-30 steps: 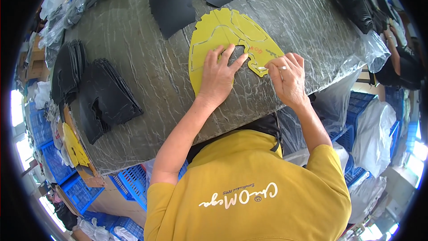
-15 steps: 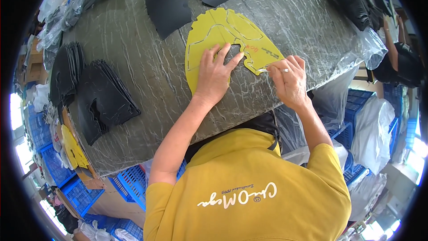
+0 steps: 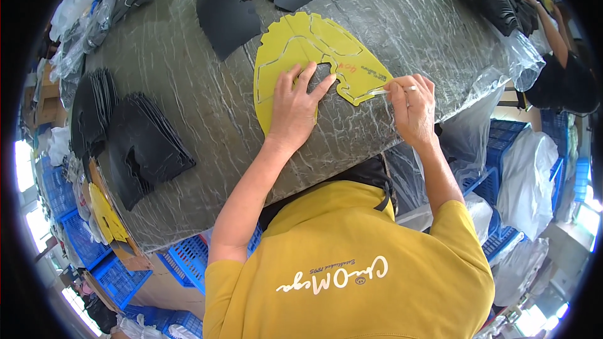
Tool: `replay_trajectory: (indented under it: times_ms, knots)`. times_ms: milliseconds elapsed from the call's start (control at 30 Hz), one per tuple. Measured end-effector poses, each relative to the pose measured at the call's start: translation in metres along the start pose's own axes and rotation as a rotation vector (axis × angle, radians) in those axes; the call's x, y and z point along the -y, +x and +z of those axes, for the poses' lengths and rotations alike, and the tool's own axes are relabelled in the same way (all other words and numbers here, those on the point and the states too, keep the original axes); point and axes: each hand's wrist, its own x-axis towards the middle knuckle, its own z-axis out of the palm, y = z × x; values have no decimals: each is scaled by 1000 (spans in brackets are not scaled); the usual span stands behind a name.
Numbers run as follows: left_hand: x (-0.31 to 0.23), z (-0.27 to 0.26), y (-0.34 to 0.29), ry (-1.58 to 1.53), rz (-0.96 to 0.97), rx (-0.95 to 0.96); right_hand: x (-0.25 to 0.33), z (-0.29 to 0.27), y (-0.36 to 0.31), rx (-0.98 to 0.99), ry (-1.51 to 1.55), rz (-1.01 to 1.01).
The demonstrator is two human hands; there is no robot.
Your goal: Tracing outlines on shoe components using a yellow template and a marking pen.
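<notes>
A yellow template (image 3: 282, 56) with a notched, curved outer edge and narrow slots lies flat on the dark table. My left hand (image 3: 293, 110) rests on its lower left part, fingers spread beside the central cut-out. A slim silver-white pen (image 3: 379, 91) is pinched in my right hand (image 3: 413, 107), its tip at the template's lower right edge near the pointed corner. Whether another sheet lies under the template, I cannot tell. Just beyond it is a black curved sheet (image 3: 229, 9) with a cut-out in its inner edge.
Stacks of black cut pieces (image 3: 147, 150) stand at the table's left. Black pieces and clear plastic (image 3: 524, 56) lie at the right edge. Blue crates (image 3: 116, 279) surround the table (image 3: 213, 169). Another person's arm (image 3: 553, 34) shows at far right.
My right hand has slid the pen tip rightward and slightly away along the template's edge from the lower corner. My left hand stays on the template. The other person's arm has risen.
</notes>
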Motion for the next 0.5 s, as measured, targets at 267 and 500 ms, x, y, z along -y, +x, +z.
replay_trajectory:
  times_ms: [267, 500]
  knots:
    - [-1, -2, 1, -4, -16, 9, -2, 3, -3, -39, 35, 21]
    - [-2, -2, 1, 1, -17, 12, -4, -2, -5, -59, -12, 13]
